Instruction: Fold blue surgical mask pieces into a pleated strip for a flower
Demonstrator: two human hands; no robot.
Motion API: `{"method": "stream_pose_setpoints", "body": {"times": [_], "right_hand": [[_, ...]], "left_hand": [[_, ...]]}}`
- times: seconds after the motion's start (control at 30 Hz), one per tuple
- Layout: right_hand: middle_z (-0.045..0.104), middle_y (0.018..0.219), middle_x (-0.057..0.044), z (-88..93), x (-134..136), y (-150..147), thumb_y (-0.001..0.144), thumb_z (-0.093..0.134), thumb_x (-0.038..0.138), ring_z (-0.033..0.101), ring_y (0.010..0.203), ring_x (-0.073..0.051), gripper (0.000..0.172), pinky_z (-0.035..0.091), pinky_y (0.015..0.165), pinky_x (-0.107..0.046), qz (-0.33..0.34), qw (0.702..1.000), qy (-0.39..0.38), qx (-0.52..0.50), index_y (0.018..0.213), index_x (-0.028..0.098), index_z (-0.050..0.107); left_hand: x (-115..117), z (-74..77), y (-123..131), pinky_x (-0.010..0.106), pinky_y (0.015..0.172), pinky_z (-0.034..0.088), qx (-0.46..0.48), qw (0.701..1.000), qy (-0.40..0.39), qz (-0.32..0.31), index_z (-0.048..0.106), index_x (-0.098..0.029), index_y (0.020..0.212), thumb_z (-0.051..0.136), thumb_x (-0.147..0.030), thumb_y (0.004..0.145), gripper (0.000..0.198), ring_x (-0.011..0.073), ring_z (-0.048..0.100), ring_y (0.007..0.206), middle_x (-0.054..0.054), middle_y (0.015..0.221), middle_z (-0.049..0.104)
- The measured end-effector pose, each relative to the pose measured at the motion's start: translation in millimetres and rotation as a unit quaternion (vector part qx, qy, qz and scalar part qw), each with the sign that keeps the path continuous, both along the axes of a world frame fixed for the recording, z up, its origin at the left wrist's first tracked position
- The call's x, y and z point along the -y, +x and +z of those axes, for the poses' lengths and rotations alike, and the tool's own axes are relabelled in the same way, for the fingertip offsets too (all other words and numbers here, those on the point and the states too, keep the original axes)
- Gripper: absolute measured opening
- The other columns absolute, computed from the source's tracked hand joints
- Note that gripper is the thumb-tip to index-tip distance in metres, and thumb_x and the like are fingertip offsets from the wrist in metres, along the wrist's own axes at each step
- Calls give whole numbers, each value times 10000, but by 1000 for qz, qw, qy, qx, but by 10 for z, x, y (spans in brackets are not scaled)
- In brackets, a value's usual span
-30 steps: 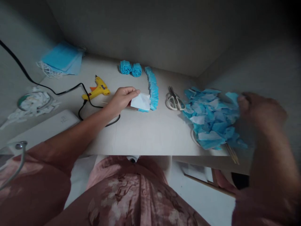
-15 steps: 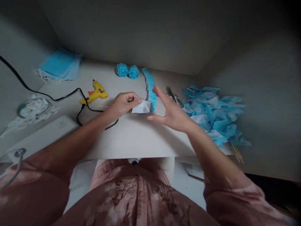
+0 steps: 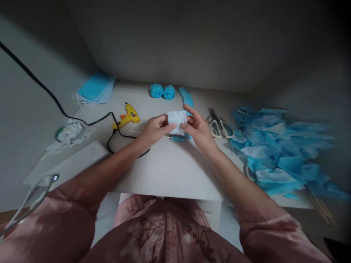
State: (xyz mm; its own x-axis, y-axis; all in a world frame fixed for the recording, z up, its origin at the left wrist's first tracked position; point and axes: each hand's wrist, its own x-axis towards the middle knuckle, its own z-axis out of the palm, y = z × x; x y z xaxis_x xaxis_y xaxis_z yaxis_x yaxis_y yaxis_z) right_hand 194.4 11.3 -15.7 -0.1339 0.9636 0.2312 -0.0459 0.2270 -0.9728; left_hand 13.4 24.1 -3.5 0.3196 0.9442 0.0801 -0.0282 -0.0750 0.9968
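Both my left hand (image 3: 157,129) and my right hand (image 3: 199,133) pinch a small whitish square of mask fabric (image 3: 177,120) from its two sides, thumbs in front and fingers behind. The square is held upright over the table. Behind it runs a row of blue folded fabric pieces (image 3: 186,96), partly hidden by the square and my right hand; some blue shows below the square. Two blue fabric roses (image 3: 162,91) sit side by side beyond my hands. A thin white stick (image 3: 135,132) lies by my left wrist.
On the left are a yellow glue gun (image 3: 128,116) with a black cable, stacked blue masks (image 3: 94,87), white scraps (image 3: 70,133) and a white box-like device (image 3: 82,159). On the right lie scissors (image 3: 219,126), a heap of blue fabric pieces (image 3: 276,142) and wooden sticks (image 3: 320,204).
My right hand, open and apart before, has come in and grips the fabric square's right side. The square is turned more upright. The view has shifted, so the table items appear farther right.
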Motion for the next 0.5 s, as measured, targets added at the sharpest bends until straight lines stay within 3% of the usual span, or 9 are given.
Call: {"method": "stream_pose_setpoints", "body": {"times": [0.1,0.23,0.4,0.5], "right_hand": [[734,1030,-35,-84,25,2,767,806,364,666,880,-171,660,568,810,-315,-2,999,-13,-32,1384,295,581],[733,964,-21,-138,13,73,769,814,402,678,875,-167,658,568,884,-348,8,999,-26,-32,1378,284,597],[725,1202,-51,-16,14,170,823,734,516,663,1116,-220,561,547,969,-396,-10,999,-23,-47,1333,301,645],[723,1190,-59,44,46,154,826,719,574,652,1091,-215,557,536,935,-375,-7,1000,-19,-19,1295,277,675]], "left_hand": [[-10,-4,-10,220,554,377,12,999,-19,29,569,-163,760,674,-319,766,188,84,494,610,-27,689,561],[-48,12,-50,224,601,427,36,998,-8,49,582,-164,815,673,-321,770,187,94,533,622,-30,682,586],[-43,23,-75,218,560,414,1,1000,-1,24,585,-170,818,703,-351,751,227,94,544,588,-25,675,611],[-19,6,-73,217,527,394,-47,999,18,-9,610,-165,815,712,-338,751,211,98,541,563,-21,649,613]]}}
